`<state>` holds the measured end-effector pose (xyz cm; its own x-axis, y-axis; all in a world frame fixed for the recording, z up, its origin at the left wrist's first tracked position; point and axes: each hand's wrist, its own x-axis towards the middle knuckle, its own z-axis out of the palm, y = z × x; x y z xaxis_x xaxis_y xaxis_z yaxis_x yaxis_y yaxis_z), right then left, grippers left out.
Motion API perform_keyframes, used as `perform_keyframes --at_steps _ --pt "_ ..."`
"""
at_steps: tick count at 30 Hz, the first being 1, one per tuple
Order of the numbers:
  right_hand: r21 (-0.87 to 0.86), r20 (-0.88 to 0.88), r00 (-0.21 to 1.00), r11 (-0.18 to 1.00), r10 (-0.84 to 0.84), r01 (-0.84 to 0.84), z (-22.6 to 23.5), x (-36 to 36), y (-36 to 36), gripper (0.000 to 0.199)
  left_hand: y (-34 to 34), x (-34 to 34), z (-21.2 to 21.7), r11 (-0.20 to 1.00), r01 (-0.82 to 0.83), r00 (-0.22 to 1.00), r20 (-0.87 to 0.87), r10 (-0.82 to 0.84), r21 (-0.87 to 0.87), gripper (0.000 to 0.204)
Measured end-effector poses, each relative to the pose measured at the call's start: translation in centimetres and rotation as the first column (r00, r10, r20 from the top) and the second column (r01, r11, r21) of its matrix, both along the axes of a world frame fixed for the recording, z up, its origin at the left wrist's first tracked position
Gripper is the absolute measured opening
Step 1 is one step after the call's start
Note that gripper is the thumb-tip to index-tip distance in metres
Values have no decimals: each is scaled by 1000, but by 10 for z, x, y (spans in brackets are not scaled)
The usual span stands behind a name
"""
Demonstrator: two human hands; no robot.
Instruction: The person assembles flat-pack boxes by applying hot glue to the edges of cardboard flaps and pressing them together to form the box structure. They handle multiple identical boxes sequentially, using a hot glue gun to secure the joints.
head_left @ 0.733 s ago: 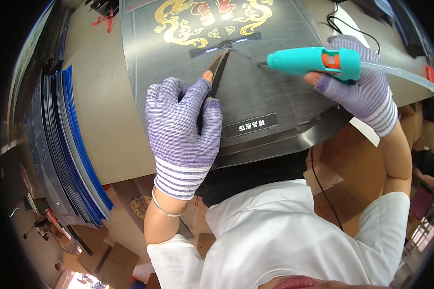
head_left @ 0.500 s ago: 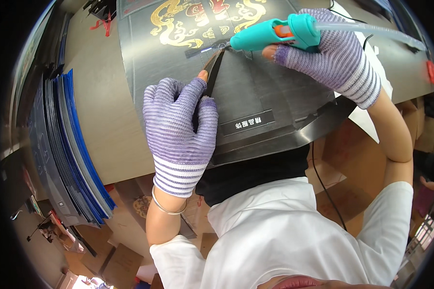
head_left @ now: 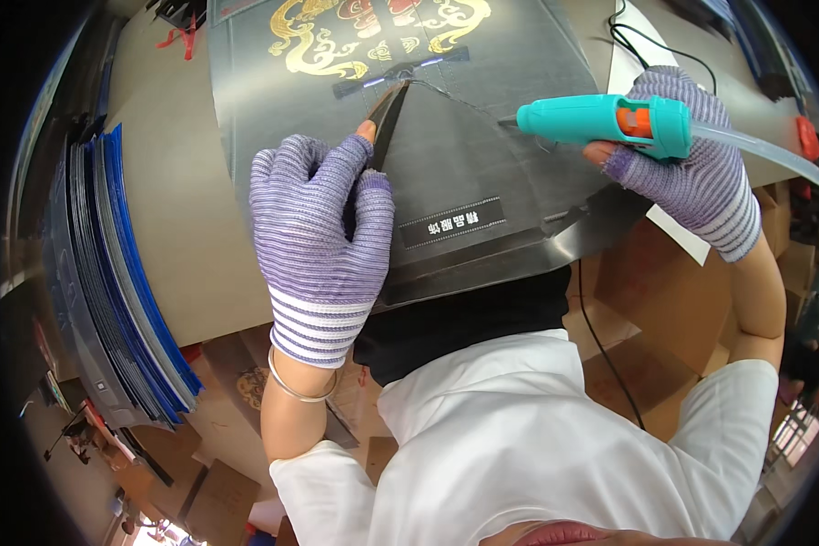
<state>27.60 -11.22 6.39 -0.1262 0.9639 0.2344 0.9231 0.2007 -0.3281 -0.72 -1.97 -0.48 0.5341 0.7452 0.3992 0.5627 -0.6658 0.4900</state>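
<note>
My right hand (head_left: 701, 182), in a purple-and-white striped glove with bare fingertips, grips a teal hot glue gun (head_left: 569, 118) with a clear glue stick trailing from its back. From the nozzle a thin strand runs left toward a small spot on the dark sheet (head_left: 482, 164). At that spot rest the tips of dark tweezers (head_left: 389, 123), pinched in my gloved left hand (head_left: 323, 227). Two slits with pale edges lie beside the tips. Gold and red ornament (head_left: 373, 27) decorates the sheet's far part, and a small black label (head_left: 452, 223) is nearer me.
A stack of blue and dark sheets (head_left: 127, 273) stands at the table's left edge. A black cable (head_left: 646, 50) loops over white paper at the far right. Red ribbon (head_left: 182, 38) lies at the far left. Cardboard boxes (head_left: 660, 309) sit below the table.
My right hand has drawn the glue gun right and slightly toward me, away from the tweezer tips, leaving a thin strand. The left hand still holds the tweezers at the same spot.
</note>
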Motion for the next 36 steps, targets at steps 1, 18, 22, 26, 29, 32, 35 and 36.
perform_keyframes --at_steps 1,18,22,26,29,32,35,36 --pt "11 -2 999 999 38 -38 0 2 0 33 0 1 0 1000 -1 1000 2 1 -2 27" --pt "-51 21 991 990 135 -133 16 7 -14 34 1 0 -2 1000 -2 1000 -2 2 -3 22" --pt "-57 3 980 978 201 -200 20 8 -13 35 1 0 -3 1000 0 1000 19 0 6 23" --pt "44 60 966 966 250 -253 11 6 9 35 1 1 -2 1000 -3 1000 1 3 -14 22" --pt "-192 -71 997 981 -2 -12 12 -2 17 38 1 -1 -4 1000 -5 1000 9 5 -9 22" --pt "-85 96 961 964 261 -253 14 9 22 35 1 -1 -4 1000 3 1000 22 -2 -16 22" --pt "-119 112 962 965 249 -235 14 14 7 37 0 -2 -4 1000 0 1000 -4 0 -6 23" --pt "-115 112 967 970 228 -215 12 13 -1 39 0 -2 -4 1000 1 1000 -2 -1 7 23"
